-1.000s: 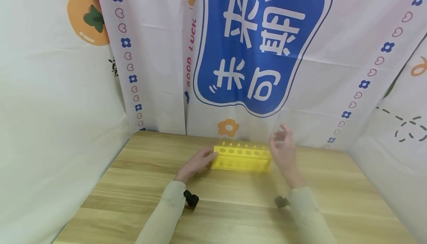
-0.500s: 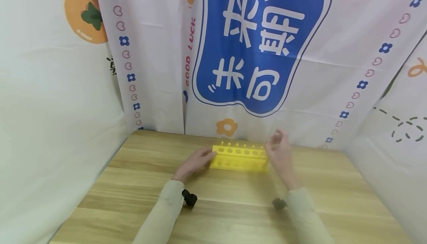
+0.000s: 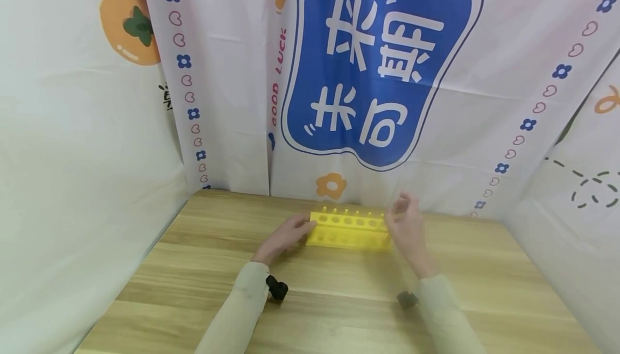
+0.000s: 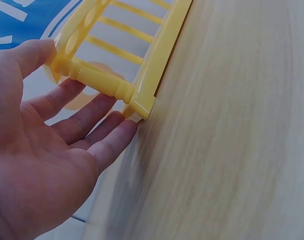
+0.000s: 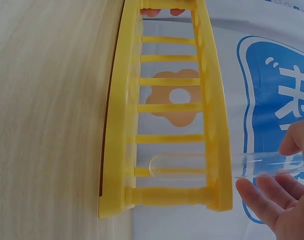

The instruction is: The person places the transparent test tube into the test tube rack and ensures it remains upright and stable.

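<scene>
A yellow test tube rack [image 3: 346,237] with a row of holes stands on the wooden table. My left hand [image 3: 286,235] grips its left end; in the left wrist view the thumb is at the top plate and the fingers reach around the end post [image 4: 99,80]. Over the right end, my right hand [image 3: 408,230] holds a clear test tube [image 5: 251,165] near its upper end, between thumb and fingers. The right wrist view shows the tube passing through the endmost hole, its rounded bottom [image 5: 159,165] still apart from the base plate [image 5: 117,150].
Behind the rack hangs a white cloth [image 3: 232,144] with a blue printed panel, close to the table's back edge. More cloth [image 3: 87,182] hangs at the left side and at the right. Bare wooden tabletop [image 3: 329,311] stretches in front of the rack.
My right hand has come slightly lower and to the left, closer over the rack's right end. The left hand keeps its place on the rack.
</scene>
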Motion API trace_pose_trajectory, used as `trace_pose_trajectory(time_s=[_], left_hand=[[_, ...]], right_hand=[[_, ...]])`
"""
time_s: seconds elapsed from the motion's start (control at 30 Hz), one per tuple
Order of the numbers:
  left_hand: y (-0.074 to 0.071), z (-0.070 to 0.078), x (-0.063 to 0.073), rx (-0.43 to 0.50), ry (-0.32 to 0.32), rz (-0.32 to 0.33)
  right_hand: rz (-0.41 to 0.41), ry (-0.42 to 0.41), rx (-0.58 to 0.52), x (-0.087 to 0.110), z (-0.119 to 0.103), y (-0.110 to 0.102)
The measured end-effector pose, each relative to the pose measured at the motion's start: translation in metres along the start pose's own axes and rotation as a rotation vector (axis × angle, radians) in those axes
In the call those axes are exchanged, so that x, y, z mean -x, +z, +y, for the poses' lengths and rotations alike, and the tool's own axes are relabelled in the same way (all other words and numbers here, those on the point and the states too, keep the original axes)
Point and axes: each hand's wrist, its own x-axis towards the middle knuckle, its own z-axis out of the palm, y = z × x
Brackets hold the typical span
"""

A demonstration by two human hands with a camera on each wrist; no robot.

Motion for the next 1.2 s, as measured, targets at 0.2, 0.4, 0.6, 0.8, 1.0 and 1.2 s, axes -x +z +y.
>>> trace_pose_trajectory(time_s=[0.2,0.4,0.6,0.8,1.0,1.2], left_hand=[[0.0002,-0.0014,-0.0021,-0.002,0.02,-0.014],[-0.0004,-0.0021,-0.0025,-0.007,0.015,-0.013],[-0.0005,-0.0015,-0.0017,-0.002,0.005,-0.004],[0.0008,-0.0022,-0.002,0.023,-0.003,-0.001],[0.0025,-0.0019,-0.0015,0.046,-0.019,0.004],[0.0017,-0.0027,-0.0016,0.04,-0.03,-0.001]], right_hand=[[-0.017,0.036,-0.006,0.0018,0.0013,-0.0001],[-0.018,0.025,-0.005,0.0034,0.0006,0.0008],[-0.008,-0.014,0.008,0.0053,0.0012,0.0036],[-0.008,-0.021,0.013,0.0069,0.0014,0.0051],[-0.028,0.013,0.029,0.0084,0.0025,0.0058],[-0.024,-0.011,0.062,0.0096,0.0052,0.0072]])
